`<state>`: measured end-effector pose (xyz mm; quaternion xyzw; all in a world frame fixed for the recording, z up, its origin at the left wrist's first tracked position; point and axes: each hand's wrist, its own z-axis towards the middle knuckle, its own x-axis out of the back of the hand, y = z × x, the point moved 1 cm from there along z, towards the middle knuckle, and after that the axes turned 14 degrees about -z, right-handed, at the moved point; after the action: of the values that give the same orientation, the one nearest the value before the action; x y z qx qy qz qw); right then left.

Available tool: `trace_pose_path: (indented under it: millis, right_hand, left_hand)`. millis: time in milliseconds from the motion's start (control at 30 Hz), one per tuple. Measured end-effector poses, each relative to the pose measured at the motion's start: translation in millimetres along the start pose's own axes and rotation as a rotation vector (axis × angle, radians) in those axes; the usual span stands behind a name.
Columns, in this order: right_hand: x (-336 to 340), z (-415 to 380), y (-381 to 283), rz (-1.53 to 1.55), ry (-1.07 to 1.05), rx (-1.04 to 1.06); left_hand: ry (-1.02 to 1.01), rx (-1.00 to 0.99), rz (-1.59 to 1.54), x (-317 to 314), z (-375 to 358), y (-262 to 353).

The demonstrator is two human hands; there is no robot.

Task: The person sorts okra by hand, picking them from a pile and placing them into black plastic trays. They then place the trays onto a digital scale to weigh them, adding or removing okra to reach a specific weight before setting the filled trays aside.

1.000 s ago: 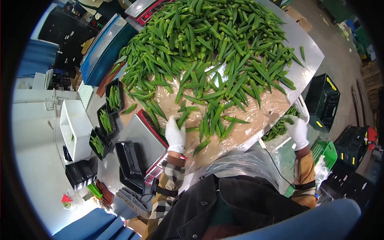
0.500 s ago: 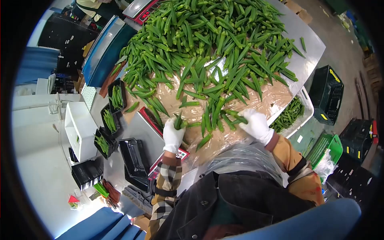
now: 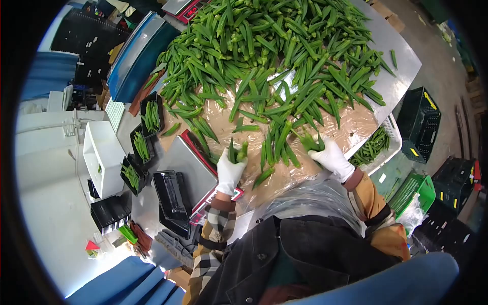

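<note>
A large heap of green okra [image 3: 274, 46] covers the far part of the table and thins out toward me. My left hand [image 3: 230, 172], in a white glove, is closed around a few okra pods [image 3: 238, 152] whose ends stick up past the fingers. On the right, my gloved right hand [image 3: 331, 158] grips okra pods [image 3: 311, 143] between thumb and fingers. Several loose pods [image 3: 278, 145] lie between the two hands on the plastic-covered brown sheet [image 3: 251, 175]. Beside my left hand is a scale with a flat metal plate [image 3: 185, 157].
Black trays filled with okra [image 3: 141, 146] stand left of the scale, near an empty black tray [image 3: 171, 192]. A white box [image 3: 104, 158] is further left. To the right are a white basket of okra [image 3: 396, 140], a dark crate [image 3: 418, 124] and a green basket [image 3: 413, 192].
My left hand has turned upward and moved slightly right, with its pods now more upright. My right hand has shifted slightly right, still holding pods. The whole view has shifted a little.
</note>
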<state>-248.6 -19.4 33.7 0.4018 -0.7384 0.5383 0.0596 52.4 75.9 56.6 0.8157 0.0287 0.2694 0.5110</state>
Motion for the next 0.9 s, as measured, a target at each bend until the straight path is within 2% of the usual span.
trace_pose_path:
  millis: [33, 67, 100, 167, 233, 267, 367, 500, 633, 667, 767, 800, 833, 900]
  right_hand:
    - [-2, 3, 0, 0.235, -0.001, -0.011]
    - [-4, 8, -11, 0.273, -0.140, -0.101]
    - [-8, 9, -29, 0.299, -0.197, -0.222]
    - [-35, 16, -36, 0.296, -0.230, -0.255]
    - [-75, 29, -17, 0.378, -0.080, -0.165]
    - [-78, 27, -24, 0.466, -0.110, -0.217]
    - [-61, 17, -41, 0.564, -0.191, -0.122]
    - [-40, 7, -71, 0.504, -0.373, -0.250]
    - [-81, 5, -67, 0.615, -0.365, -0.124]
    - [-88, 2, -74, 0.554, -0.425, -0.126]
    - [-107, -20, -131, 0.730, -0.541, -0.084]
    - [-110, -24, -151, 0.721, -0.676, -0.082]
    - [-127, -24, -163, 0.689, -0.725, -0.022]
    - [-165, -34, -198, 0.729, -0.635, 0.149]
  left_hand:
    - [-0.046, -0.039, -0.194, -8, 5, -7]
    - [-0.065, 0.133, -0.306, -20, 6, -5]
    - [-0.128, 0.182, -0.367, -33, 12, -11]
    - [-0.150, 0.250, -0.553, -61, 5, -14]
    - [-0.142, 0.222, -0.571, -76, 0, -13]
    - [-0.248, 0.261, -0.546, -73, -1, -8]
    - [-0.377, 0.402, -0.921, -61, -12, 3]
    - [-0.388, 0.450, -1.024, -48, -24, 17]
    - [-0.296, 0.245, -0.802, -20, -36, 26]
    - [-0.260, 0.209, -0.771, -7, -43, 34]
    - [-0.171, 0.135, -0.711, 46, -61, 52]
    - [-0.171, 0.127, -0.690, 69, -67, 54]
    - [-0.174, 0.119, -0.671, 95, -73, 58]
    - [-0.039, 0.095, -0.520, 140, -87, 67]
